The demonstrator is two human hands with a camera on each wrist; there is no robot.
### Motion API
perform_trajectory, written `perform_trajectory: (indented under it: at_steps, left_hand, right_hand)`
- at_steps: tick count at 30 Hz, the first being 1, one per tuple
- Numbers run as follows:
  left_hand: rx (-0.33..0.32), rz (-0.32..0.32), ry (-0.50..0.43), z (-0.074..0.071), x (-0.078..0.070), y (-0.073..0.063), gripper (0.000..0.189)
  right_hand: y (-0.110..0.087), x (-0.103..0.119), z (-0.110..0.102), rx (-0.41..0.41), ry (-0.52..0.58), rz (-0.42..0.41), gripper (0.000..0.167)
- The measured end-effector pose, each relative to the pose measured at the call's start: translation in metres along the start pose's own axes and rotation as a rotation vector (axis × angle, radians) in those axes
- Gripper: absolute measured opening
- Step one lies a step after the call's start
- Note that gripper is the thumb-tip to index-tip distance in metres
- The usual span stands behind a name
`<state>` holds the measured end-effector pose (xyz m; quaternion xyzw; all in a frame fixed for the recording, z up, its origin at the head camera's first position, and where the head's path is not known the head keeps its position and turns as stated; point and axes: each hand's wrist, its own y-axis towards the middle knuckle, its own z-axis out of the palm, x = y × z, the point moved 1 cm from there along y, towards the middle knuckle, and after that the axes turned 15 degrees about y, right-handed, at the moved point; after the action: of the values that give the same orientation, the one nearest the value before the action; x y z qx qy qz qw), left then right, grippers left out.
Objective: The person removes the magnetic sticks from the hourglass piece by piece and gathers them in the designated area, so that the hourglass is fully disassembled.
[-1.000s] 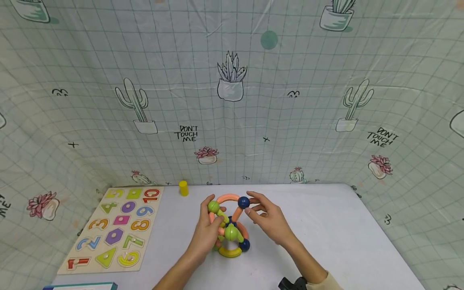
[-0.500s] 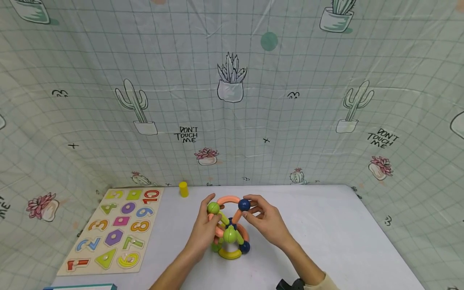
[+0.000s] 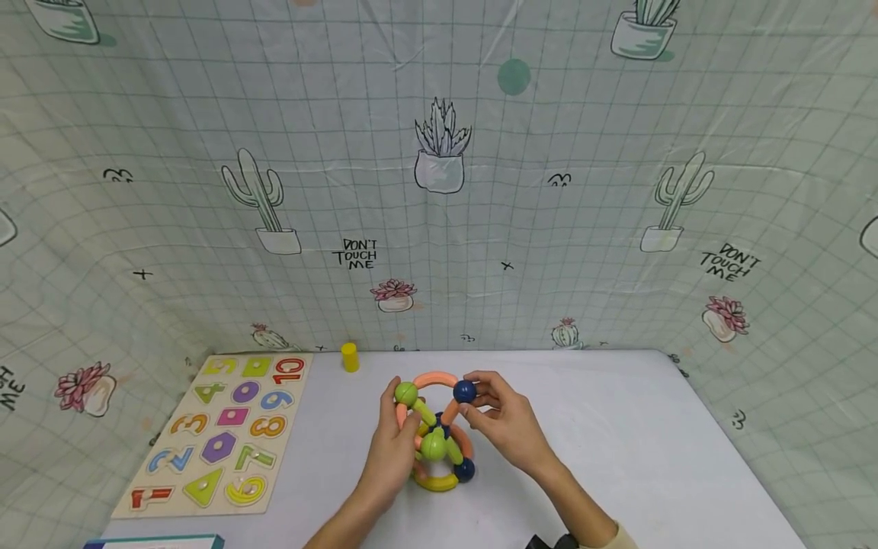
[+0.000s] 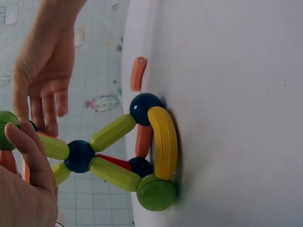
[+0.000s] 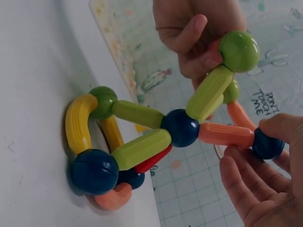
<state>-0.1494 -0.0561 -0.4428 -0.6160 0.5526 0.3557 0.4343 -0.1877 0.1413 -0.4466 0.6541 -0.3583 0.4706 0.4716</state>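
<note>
A ball-and-stick building toy (image 5: pixel 142 149) stands on the white table, its lower ring of balls and curved sticks resting on the surface. Green and coral sticks rise from its central navy ball (image 5: pixel 180 128) to an upper ring. My left hand (image 3: pixel 391 450) grips the upper ring's left side, thumb and fingers around the part near a green ball (image 3: pixel 406 393). On the opposite side my right hand (image 3: pixel 509 419) pinches a navy ball (image 3: pixel 464 391) between thumb and fingers; a coral stick joins it. The left wrist view cuts off much of the left hand.
Left of the toy lies a wooden number-and-shape puzzle board (image 3: pixel 218 442). A yellow cylinder (image 3: pixel 350 357) stands near the table's back edge. The edge of a box (image 3: pixel 154 542) shows at the bottom left. A patterned curtain (image 3: pixel 439 229) surrounds the white table (image 3: pixel 604 435).
The top of the toy has dipped slightly toward me. My right thumb and fingers have moved down with the navy ball. The left hand keeps its grip with a small shift.
</note>
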Motion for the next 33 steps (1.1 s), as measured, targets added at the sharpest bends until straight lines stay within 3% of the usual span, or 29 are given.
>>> perform_trajectory:
  at_steps: [10, 19, 24, 29, 33]
  left_hand:
    - [0.063, 0.051, 0.075, -0.015, 0.003, 0.009, 0.065]
    - [0.067, 0.068, 0.026, -0.024, 0.002, 0.019, 0.062]
    - [0.045, 0.021, -0.019, -0.023, 0.003, 0.018, 0.059]
    - [0.059, -0.067, -0.099, -0.019, 0.006, 0.006, 0.058]
    - [0.091, -0.065, -0.162, -0.017, 0.005, 0.001, 0.062]
  right_hand:
    - [-0.007, 0.002, 0.003, -0.018, 0.003, 0.004, 0.040]
    - [-0.011, 0.005, 0.012, -0.028, 0.004, -0.019, 0.039]
    - [-0.011, 0.005, 0.014, -0.044, 0.000, -0.030, 0.040]
    - [-0.013, 0.008, 0.017, -0.064, -0.018, -0.016, 0.040]
    - [-0.013, 0.011, 0.019, -0.080, -0.043, -0.017, 0.041]
